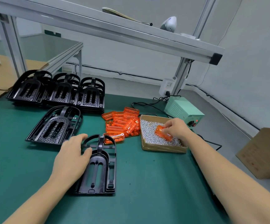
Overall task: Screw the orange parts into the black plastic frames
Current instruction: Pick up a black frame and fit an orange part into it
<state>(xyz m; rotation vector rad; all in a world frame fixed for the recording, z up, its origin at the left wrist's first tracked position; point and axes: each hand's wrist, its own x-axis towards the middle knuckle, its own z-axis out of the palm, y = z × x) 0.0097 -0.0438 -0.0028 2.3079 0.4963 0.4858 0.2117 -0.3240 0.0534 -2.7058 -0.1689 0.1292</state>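
Green matting covers the tabletop [147, 183], which stands against pale grey walls under an aluminium-profile frame [108, 31] carrying a shelf. From the head camera, the only legible writing is "LED" on the front of a mint-green power box [182, 109] with a red light, just beyond the right hand's fingers; a white socket strip [167, 87] hangs on the frame post behind it.

The left hand [72, 159] rests on a black plastic frame [98, 165] lying flat on the tabletop, fingers relaxed and spread over its left edge and curved top bar, thumb on the inner arch. Beyond those fingers lies another black frame [55, 125], and farther back three stacks of frames [56, 91].

The right hand [176, 128] pinches an orange part [162, 133] between thumb and fingertips, holding it over a cardboard tray [161, 148] filled with small silver screws [148, 128]. To the left of those fingers, between both hands, sits a pile of orange parts [123, 122], one lying just beside the top of the held frame.

A brown cardboard box [263, 154] stands on the floor, well right of the right hand.
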